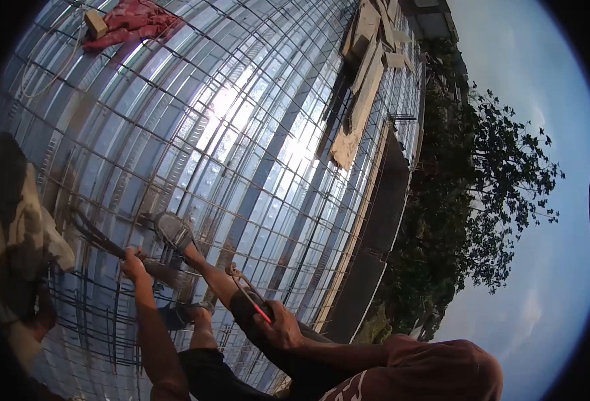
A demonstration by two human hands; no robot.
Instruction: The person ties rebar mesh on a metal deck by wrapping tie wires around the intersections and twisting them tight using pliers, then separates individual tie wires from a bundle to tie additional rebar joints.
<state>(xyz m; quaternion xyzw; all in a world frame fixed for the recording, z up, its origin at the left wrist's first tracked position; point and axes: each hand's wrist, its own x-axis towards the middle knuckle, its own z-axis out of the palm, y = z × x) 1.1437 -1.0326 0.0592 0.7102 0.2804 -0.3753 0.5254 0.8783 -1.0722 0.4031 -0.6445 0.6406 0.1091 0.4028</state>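
The view lies on its side, with the sky at the right. At the left edge, dim and blurred, a pale beige shape (pixel 41 230) may be a gloved hand or cloth; I cannot tell. Below it a shadowed patch of skin (pixel 43 315) may be my right hand, its fingers not readable. Both are close to the steel rebar mesh (pixel 104 314). Beside me crouches a co-worker in a maroon shirt (pixel 435 371). One co-worker's hand (pixel 134 265) grips a dark bar (pixel 97 234) low over the mesh; the other hand (pixel 283 327) holds a red-handled tool (pixel 263 314).
Shiny corrugated metal decking (pixel 241 127) lies beneath the mesh. Wooden boards (pixel 362 100) are piled on it, and a red cloth (pixel 131 23) lies near a small wood block (pixel 95 24). A deck edge (pixel 368 267) borders trees (pixel 489 180). The co-worker's shoe (pixel 174 230) rests on the mesh.
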